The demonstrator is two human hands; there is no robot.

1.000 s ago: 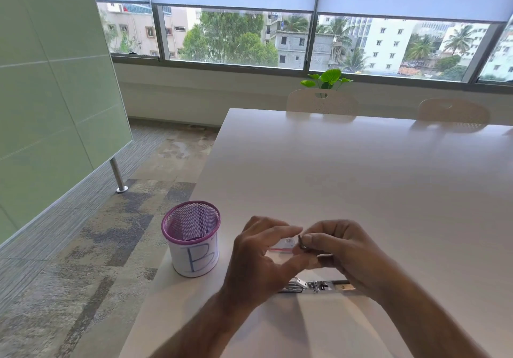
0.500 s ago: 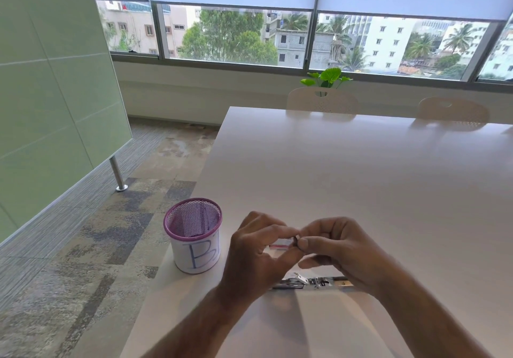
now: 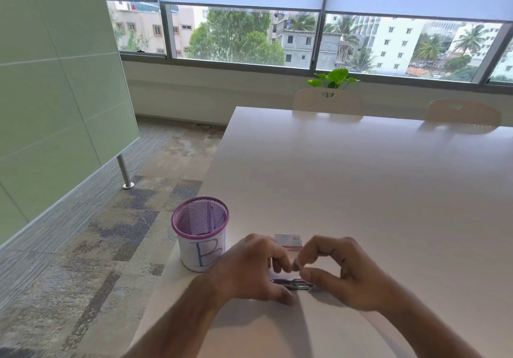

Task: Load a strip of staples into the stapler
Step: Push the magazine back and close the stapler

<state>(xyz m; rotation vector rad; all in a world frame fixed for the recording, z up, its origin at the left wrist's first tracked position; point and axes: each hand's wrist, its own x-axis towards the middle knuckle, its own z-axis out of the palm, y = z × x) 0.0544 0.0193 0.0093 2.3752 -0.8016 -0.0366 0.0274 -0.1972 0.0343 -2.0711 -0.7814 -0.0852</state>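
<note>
Silver metal glints between my two hands: the stapler lies flat on the table, low in view at about 6 o'clock, partly hidden behind my fingers. My left hand sits at 9 o'clock of it, fingers curled, thumb tip down near the stapler's left end and forefinger bent toward my other hand. My right hand is at 3 o'clock of the stapler, thumb and forefinger pinching a small pale sliver, the strip, which hangs just above the stapler and apart from it. My left fingertips meet that same sliver from the other side; I cannot tell whether they truly pinch it or only touch it. Whether the stapler's tray stands open I cannot tell either.

At 12 o'clock of my hands, just beyond the knuckles, a small white box with a red edge and a barcode lies on the table. At 10 o'clock stands a purple mesh cup with a white band marked B, near the table's left edge.
</note>
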